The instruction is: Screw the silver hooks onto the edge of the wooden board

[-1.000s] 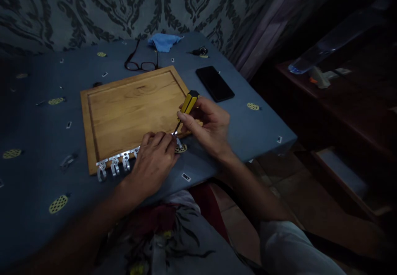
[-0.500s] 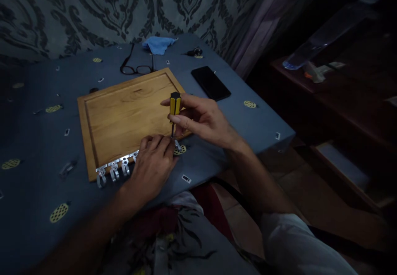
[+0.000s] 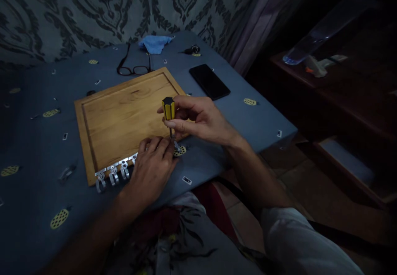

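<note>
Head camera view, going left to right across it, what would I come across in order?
Loose metal piece, eyeglasses, yellow-and-black screwdriver, black phone, clear bottle.

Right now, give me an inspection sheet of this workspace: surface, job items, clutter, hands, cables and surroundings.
Surface: blue patterned tablecloth.
Job items: wooden board, lying flat; metal hook strip along its near edge; screwdriver, roughly upright.
Clutter: phone, glasses, blue cloth beyond the board; loose metal piece to its left.
Hands: left hand over the hook strip; right hand gripping the screwdriver.
Cables: none identifiable; the right side is dark.
Surroundings: patterned backdrop; clear bottle on a reddish surface.
</note>
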{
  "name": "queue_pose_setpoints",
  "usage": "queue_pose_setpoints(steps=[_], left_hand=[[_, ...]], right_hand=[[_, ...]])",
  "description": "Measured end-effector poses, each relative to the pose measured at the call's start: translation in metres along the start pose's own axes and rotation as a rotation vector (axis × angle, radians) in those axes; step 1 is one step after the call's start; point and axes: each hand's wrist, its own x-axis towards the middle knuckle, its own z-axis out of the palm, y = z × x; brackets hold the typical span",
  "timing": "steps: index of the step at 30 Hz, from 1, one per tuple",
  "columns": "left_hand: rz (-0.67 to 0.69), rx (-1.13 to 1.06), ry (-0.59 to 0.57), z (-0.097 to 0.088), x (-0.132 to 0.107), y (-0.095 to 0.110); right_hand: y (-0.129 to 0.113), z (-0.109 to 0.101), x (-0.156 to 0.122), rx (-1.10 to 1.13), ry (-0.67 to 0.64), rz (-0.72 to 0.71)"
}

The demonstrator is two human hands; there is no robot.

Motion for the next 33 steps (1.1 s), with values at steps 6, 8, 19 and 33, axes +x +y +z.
queue_pose_setpoints(steps=[6,8,19,33], left_hand=[[-0.025,-0.010,0.004,0.002,0.000,0.002],[-0.027,-0.014,0.007,0.003,0.000,0.002],[-0.028,-0.012,-0.020,0.002,-0.001,0.002],[0.001,-0.001,-0.002,0.001,-0.001,0.000]], right_hand=[[0.004,0.004,0.003,-0.014,0.032,-0.028],[0.005,0.007,0.004,-0.021,0.047,-0.029],[0.019,0.017,0.014,-0.133,0.186,-0.157],[0.014,0.022,-0.008,-0.106,0.457,-0.096]])
